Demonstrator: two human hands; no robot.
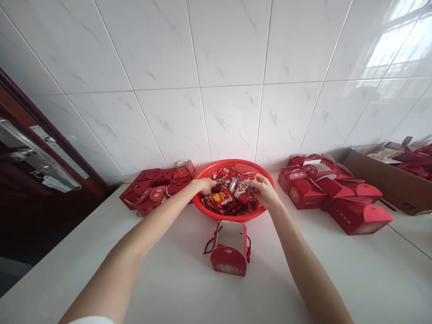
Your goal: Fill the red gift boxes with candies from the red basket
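Note:
A red plastic basket full of wrapped sweets stands against the tiled wall. My left hand reaches in over its left side, fingers closed among the wrappers; what they grip is hidden. At the right side my right hand pinches a red sweet packet with pale lettering. Directly in front of the basket sits a small red gift box, upright with its top open and a cord at either side. Its white inside shows, and neither hand touches it.
Several red gift boxes stand left of the basket. More red boxes are grouped on the right, beside a brown cardboard carton holding red ribbons and papers. A dark door with a metal handle is at far left.

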